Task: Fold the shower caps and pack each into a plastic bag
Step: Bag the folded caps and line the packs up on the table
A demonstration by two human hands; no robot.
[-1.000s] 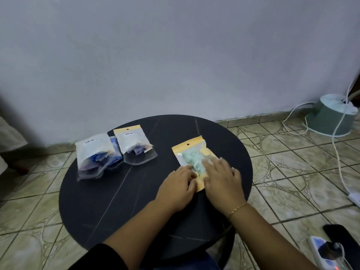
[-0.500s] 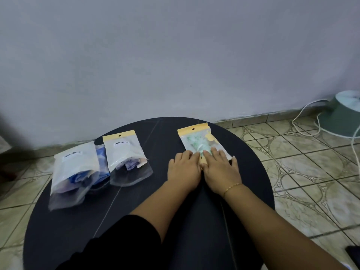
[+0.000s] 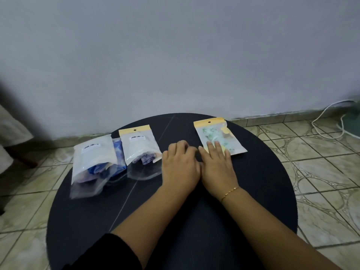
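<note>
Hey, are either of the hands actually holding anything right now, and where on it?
Nothing is gripped. The right hand lies flat, fingers pressing the near end of the green-cap bag. The left hand rests on the table.

The right hand (image 3: 218,168) covers the near left corner of the green-filled bag (image 3: 219,136). At centre left, the front packet (image 3: 91,164) hides most of a blue packet (image 3: 117,152) behind it. Barcode labels (image 3: 137,137) are too small to read. At the right edge, a greenish object (image 3: 353,123) is cut off, possibly a bin. At the left edge, a pale blurred shape (image 3: 9,133) is unidentifiable.
</note>
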